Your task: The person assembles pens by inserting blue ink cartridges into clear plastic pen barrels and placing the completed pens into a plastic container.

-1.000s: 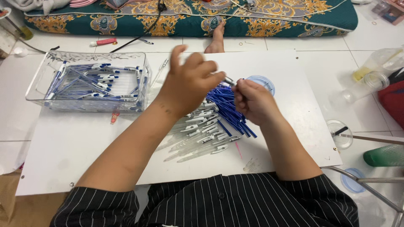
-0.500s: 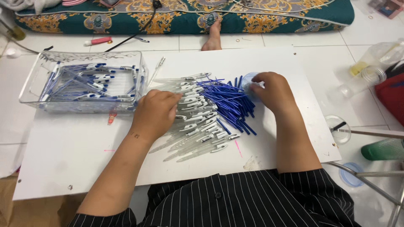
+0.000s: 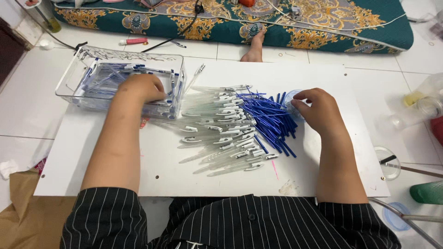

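From the head camera I look down on a white board (image 3: 92,175) that lies on the tiled floor, and both hands are on it, well apart from each other. The left hand (image 3: 140,87) is at the far left, curled over the near edge of the clear plastic tray (image 3: 69,80); it rests among the assembled pens with blue caps inside, but I cannot tell if the fingers are closed on one pen or only touch them. The right hand (image 3: 318,110) is at the right side, fingers bent together at the edge of the heap of blue refills (image 3: 270,120), and it seems to pinch something small there; a small round clear lid is partly hidden under this hand. Between the two hands lies the pile of clear pen barrels (image 3: 221,133), spread like a fan with the tips pointing near-left, so I judge each sort of part is kept on its own side for easy reach. On the far side, a bare foot (image 3: 254,48) rests at the board edge before a green patterned mattress (image 3: 323,27). At the right lie clear plastic bottles (image 3: 424,108) and a green bottle (image 3: 427,191), away from the hands.
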